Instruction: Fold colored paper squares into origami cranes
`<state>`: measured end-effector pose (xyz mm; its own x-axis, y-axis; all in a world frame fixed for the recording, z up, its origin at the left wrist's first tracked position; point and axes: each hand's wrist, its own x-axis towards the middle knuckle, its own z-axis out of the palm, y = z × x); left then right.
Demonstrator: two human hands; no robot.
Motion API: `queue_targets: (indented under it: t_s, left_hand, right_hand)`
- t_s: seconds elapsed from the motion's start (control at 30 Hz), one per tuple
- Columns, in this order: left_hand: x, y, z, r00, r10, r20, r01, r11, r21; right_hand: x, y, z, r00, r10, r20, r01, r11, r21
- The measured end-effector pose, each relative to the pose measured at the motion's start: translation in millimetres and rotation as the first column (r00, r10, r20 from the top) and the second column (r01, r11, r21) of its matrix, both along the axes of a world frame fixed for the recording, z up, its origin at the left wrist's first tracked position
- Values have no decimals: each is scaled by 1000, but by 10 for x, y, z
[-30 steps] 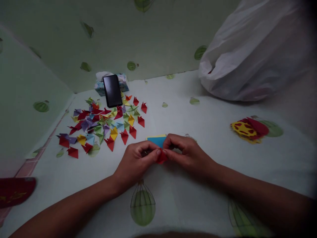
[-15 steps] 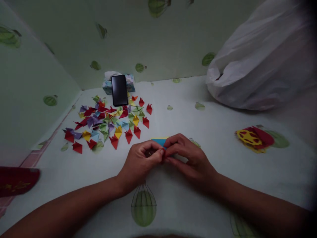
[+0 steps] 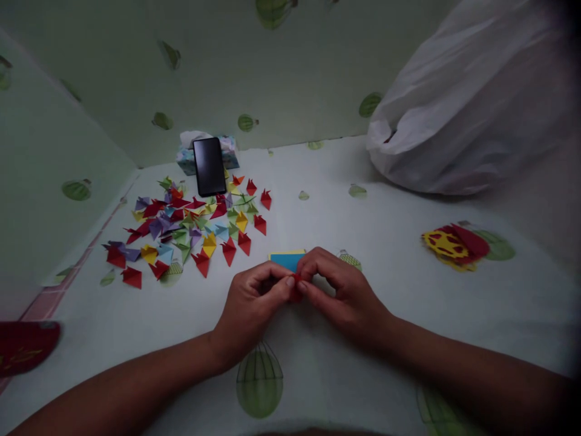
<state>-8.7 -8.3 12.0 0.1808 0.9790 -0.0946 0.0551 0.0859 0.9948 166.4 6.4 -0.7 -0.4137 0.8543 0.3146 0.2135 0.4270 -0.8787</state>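
Observation:
A small red folded paper (image 3: pixel 296 293) is pinched between my two hands at the middle of the table. My left hand (image 3: pixel 259 303) grips its left side with thumb and forefinger. On its right side, the thumb and fingertips of my right hand (image 3: pixel 338 290) press on it. Fingers cover most of the red paper, so its exact shape is hidden. Just beyond my hands lie blue and yellow paper sheets (image 3: pixel 285 261), partly behind my right fingers. To the left spreads a pile of small origami cranes (image 3: pixel 181 227) in red, yellow, green, blue and purple.
A black phone (image 3: pixel 209 166) leans on a tissue box (image 3: pixel 230 152) behind the pile. At the back right sits a large white plastic bag (image 3: pixel 436 133). Red and yellow paper cutouts (image 3: pixel 454 245) lie on the right, and a dark red object (image 3: pixel 27 345) at the left edge.
The view has shifted slightly, so the scene sits a little further left. My right fingers have moved on the red paper, and more of it and of the blue sheet shows.

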Motion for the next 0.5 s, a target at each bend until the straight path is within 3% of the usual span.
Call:
queue_targets:
  t_s: [0.5]
  left_hand:
    - [-16,-2,-41,999,-52,11,51,997,51]
  right_hand:
    - [-1,8,-13,999,-38,-21,37,999,-29]
